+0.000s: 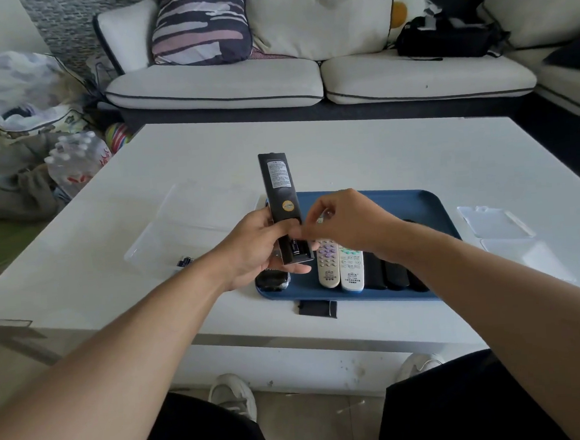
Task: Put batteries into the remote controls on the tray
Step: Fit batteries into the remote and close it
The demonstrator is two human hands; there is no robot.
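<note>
remote (282,199) in left hand (259,246), right fingers (305,232) touching

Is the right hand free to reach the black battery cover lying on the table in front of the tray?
Probably yes: the battery cover lies uncovered on the table, nothing over it, though the right hand is busy at the black remote.

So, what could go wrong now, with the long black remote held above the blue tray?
The long black remote rests in the left hand with its compartment open; a battery could slip out onto the blue plastic tray. The small black cover lies near the white table's edge and might get knocked off.
</note>
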